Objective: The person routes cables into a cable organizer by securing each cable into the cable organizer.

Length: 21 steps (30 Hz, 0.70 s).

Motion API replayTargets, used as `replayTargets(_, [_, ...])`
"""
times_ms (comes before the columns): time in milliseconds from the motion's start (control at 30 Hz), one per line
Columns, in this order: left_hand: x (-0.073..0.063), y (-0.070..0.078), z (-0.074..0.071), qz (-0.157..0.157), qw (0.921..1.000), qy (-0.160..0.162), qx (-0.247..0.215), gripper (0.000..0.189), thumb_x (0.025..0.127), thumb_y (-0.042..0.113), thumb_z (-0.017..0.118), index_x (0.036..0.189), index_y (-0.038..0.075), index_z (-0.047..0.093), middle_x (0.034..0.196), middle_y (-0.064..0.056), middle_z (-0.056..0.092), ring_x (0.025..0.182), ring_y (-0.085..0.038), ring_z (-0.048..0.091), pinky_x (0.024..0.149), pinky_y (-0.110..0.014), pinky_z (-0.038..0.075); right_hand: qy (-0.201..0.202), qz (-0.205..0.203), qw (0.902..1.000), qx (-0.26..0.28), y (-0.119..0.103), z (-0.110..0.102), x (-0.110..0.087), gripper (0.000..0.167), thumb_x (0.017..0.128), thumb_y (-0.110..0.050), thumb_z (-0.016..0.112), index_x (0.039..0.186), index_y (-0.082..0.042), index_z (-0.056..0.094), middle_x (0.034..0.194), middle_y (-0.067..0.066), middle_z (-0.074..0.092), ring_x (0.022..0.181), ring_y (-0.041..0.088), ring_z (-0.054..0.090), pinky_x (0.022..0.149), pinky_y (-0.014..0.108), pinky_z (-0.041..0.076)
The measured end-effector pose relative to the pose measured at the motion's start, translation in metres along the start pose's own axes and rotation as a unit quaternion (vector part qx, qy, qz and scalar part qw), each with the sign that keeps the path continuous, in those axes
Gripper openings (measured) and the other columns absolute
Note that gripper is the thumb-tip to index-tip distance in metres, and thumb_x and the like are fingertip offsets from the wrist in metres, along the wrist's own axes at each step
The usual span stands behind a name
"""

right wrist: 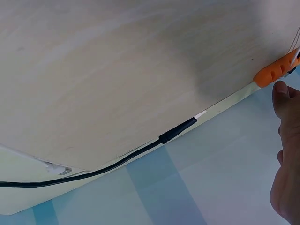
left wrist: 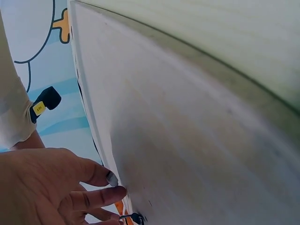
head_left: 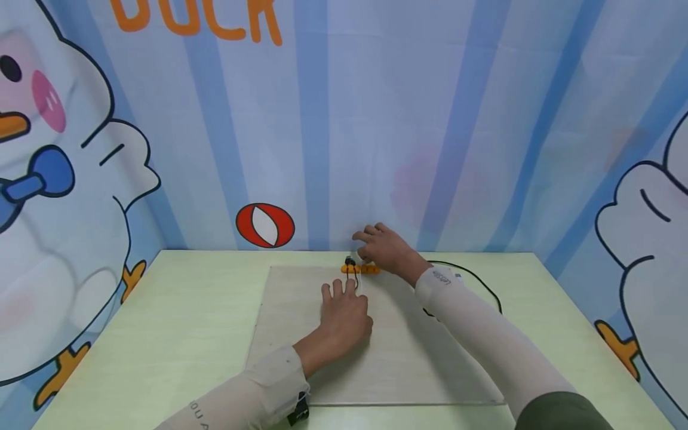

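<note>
An orange cable holder point(head_left: 369, 270) with notches lies along the back edge of a pale board point(head_left: 408, 364). Thin dark and white cables cross its left part, with a small black cable end point(head_left: 350, 261) behind it. My left hand point(head_left: 344, 316) reaches forward over the board, fingers extended toward the cables. In the left wrist view, its fingertips are right by a dark cable piece point(left wrist: 136, 218). My right hand point(head_left: 387, 248) hovers at the holder's right part, fingers loosely spread. The right wrist view has its thumb close beside the orange holder point(right wrist: 272, 74).
A black cord point(right wrist: 178, 130) with a pale tip runs along the board's back edge and curves over the table point(head_left: 204, 334) on the right. A white connector point(right wrist: 57, 169) lies near the board's corner. Behind the table hangs a striped cloth point(head_left: 365, 119) with duck drawings.
</note>
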<state>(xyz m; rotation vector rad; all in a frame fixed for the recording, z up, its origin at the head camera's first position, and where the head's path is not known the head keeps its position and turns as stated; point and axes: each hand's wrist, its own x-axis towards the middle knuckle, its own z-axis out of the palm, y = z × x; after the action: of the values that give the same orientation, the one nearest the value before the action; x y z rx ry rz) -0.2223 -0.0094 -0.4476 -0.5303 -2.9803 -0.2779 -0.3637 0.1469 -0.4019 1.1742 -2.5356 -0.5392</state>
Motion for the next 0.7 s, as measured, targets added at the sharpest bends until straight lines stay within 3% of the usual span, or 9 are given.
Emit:
replayTargets(200, [-0.013,0.01,-0.025,-0.004,0.9994,-0.02,0.027,0.023,0.103,0.032,0.08,0.104,0.01,0.082,0.133,-0.016,0.064,0.127,-0.038,0.049,0.116,-0.063,0.035,0.003,0.012,0.9997,-0.021,0.003,0.004,-0.009,0.009,0.107,-0.026,0.079,0.113,-0.026,0.086,0.161,-0.001,0.066,0.136,0.024,0.063,0.116,0.043,0.051])
replayTargets(533, [-0.012,0.009,-0.028,-0.007,0.9992,-0.028,0.028,0.029,0.107,0.035,0.076,0.11,0.007,0.082,0.134,-0.017,0.066,0.13,-0.04,0.051,0.118,-0.063,0.035,0.045,0.053,0.9975,-0.012,0.004,0.012,-0.031,0.008,0.108,-0.028,0.079,0.109,-0.025,0.086,0.156,0.004,0.069,0.134,0.028,0.065,0.112,0.047,0.054])
replayTargets(700, [-0.009,0.01,-0.025,0.0,0.9989,-0.005,0.046,0.035,0.111,0.038,0.071,0.114,0.006,0.083,0.134,-0.018,0.068,0.131,-0.04,0.053,0.117,-0.062,0.036,0.046,0.083,0.9951,0.028,-0.001,0.011,-0.045,0.01,0.109,-0.025,0.077,0.109,-0.024,0.087,0.152,0.006,0.071,0.133,0.031,0.066,0.111,0.05,0.055])
